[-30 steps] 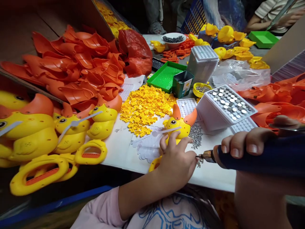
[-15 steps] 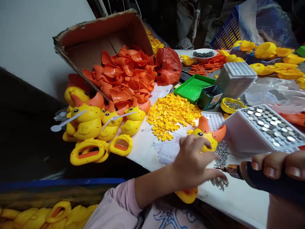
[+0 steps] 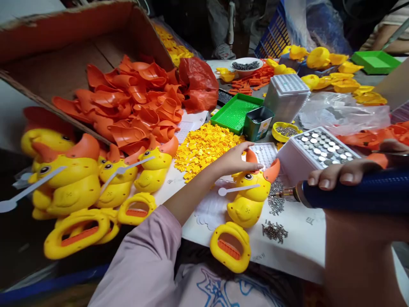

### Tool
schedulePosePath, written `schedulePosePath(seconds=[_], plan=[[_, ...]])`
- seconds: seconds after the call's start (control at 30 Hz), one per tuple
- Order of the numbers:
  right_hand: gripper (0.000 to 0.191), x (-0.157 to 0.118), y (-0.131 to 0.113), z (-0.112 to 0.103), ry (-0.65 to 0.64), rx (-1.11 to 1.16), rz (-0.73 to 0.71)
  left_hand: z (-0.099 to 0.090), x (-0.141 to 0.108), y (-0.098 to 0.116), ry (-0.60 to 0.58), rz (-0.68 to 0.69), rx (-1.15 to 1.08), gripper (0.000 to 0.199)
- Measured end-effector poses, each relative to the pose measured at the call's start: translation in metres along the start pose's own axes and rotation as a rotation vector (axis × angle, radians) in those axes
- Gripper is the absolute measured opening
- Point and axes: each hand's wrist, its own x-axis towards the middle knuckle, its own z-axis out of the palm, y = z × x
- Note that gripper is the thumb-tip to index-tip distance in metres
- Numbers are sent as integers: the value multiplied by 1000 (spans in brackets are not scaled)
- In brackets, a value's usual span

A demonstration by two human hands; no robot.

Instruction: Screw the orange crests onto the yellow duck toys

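Observation:
A yellow duck toy with orange crests, a white spoon in its beak and a yellow ring handle lies on the white sheet in front of me. My left hand is stretched past it, fingers spread, over the edge of the pile of small yellow pieces, holding nothing. My right hand grips a dark blue electric screwdriver, whose tip points left at the duck's head. Loose screws lie beside the duck.
Finished ducks stand at the left below a cardboard box of orange shells. Behind are a green tray, a small green tin, a yellow dish of screws and white trays of button cells. Another person's arm shows far right.
My left hand has let go of the duck toy and reached forward to the yellow pieces. The duck now lies uncovered with its handle toward me. The screwdriver has stayed at the right.

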Motion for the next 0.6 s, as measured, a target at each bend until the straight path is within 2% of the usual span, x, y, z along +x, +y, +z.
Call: schedulePosePath(seconds=[0.1,0.2,0.33,0.4,0.47,0.6], plan=[[56,1,1,1,-65,-129,-209,6,-5,4,36,20,8,57],[56,3,1,-4,-63,-130,-275,8,-16,6,105,48,-17,35],[56,0,0,-3,-61,-35,-247,11,-35,4,138,99,-44,16],[41,-1,1,1,-106,-13,-240,13,-43,2,165,113,-31,8],[28,-1,2,6,-143,-2,-240,16,-49,-1,184,125,-20,10],[23,-1,5,12,-129,53,-157,17,-55,-7,164,160,-24,11]])
